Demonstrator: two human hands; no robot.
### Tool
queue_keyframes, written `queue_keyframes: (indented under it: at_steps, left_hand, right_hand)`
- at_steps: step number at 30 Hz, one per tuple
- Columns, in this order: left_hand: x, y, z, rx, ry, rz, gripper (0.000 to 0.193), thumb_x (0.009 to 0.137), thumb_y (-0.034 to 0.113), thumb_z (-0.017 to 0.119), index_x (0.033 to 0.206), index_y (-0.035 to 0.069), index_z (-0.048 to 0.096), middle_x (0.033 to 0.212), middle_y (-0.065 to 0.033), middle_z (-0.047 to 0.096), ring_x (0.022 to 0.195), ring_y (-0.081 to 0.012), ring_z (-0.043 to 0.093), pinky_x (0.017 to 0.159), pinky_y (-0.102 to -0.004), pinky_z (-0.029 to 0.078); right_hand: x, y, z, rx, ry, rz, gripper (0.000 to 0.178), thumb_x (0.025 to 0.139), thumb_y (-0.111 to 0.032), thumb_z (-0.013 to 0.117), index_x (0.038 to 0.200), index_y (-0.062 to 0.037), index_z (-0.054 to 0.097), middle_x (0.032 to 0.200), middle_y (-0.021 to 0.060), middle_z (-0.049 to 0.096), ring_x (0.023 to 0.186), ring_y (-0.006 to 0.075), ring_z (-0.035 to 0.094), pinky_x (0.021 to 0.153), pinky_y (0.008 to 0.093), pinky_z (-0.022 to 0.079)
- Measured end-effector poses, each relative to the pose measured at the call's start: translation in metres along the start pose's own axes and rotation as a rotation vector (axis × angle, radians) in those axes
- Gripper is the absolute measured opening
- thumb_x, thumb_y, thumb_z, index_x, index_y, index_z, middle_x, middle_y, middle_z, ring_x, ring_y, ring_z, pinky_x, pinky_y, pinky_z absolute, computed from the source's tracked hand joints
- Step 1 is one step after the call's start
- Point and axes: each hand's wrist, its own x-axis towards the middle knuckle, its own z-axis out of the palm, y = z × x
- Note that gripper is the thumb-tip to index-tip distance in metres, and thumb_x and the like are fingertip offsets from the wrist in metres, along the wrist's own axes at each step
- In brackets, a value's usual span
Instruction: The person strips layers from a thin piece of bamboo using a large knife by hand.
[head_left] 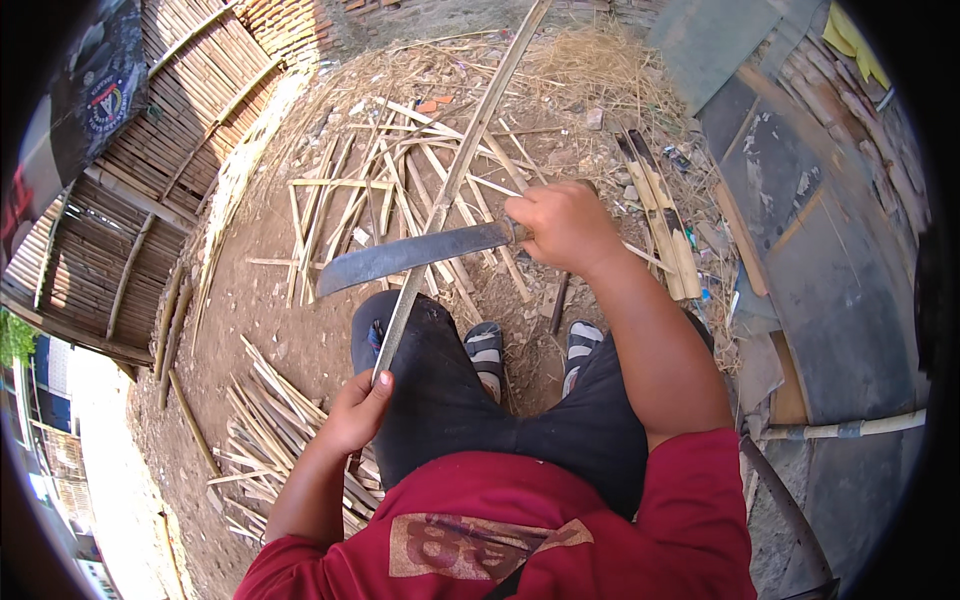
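Observation:
My left hand point(357, 412) is closed around the lower end of a long bamboo strip point(462, 160). The strip slants up and away to the right, past the top edge of the picture, and passes over my left thigh. In my right hand point(563, 226) is the handle of a machete point(410, 256), mostly hidden by the fingers. Its broad dark blade points left and crosses over the strip above my left knee. I cannot tell whether blade and strip touch.
Split bamboo pieces point(395, 180) lie scattered on the dirt ahead of my feet. Another pile of strips point(275, 430) lies at my left. Two bamboo halves point(663, 215) rest at the right, near dark leaning panels point(830, 260). A slatted bamboo wall point(180, 110) stands at the far left.

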Motion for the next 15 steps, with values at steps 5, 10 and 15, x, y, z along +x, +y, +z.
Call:
queue_keyframes:
  at_steps: [5, 10, 15]
  left_hand:
    - [-0.006, 0.017, 0.017, 0.34, 0.14, 0.167, 0.051, 0.104, 0.048, 0.061, 0.099, -0.003, 0.063, 0.068, 0.0, 0.055, 0.066, -0.0092, 0.048, 0.058, -0.0329, 0.043]
    - [-0.006, 0.024, 0.023, 0.461, 0.263, 0.145, 0.054, 0.099, 0.049, 0.068, 0.096, -0.004, 0.062, 0.062, -0.007, 0.056, 0.059, -0.0161, 0.054, 0.058, -0.0366, 0.045]
    - [-0.009, 0.02, 0.017, 0.692, 0.396, 0.206, 0.054, 0.094, 0.05, 0.073, 0.088, -0.002, 0.06, 0.06, -0.0154, 0.059, 0.055, -0.0315, 0.061, 0.057, -0.0427, 0.048]
  right_hand:
    - [-0.006, 0.008, -0.009, 0.026, 0.033, 0.065, 0.028, 0.065, -0.013, 0.078, 0.088, -0.0117, 0.064, 0.08, 0.008, 0.065, 0.081, 0.0332, 0.068, 0.071, 0.047, 0.053]
    - [-0.002, -0.006, -0.004, -0.032, 0.006, 0.025, 0.024, 0.068, -0.015, 0.078, 0.088, -0.0124, 0.065, 0.079, 0.0077, 0.066, 0.08, 0.0331, 0.069, 0.07, 0.0471, 0.054]
    - [-0.007, 0.006, -0.016, -0.014, 0.033, 0.135, 0.025, 0.071, -0.018, 0.079, 0.09, -0.0106, 0.064, 0.081, 0.0098, 0.067, 0.08, 0.0352, 0.068, 0.07, 0.0486, 0.054]
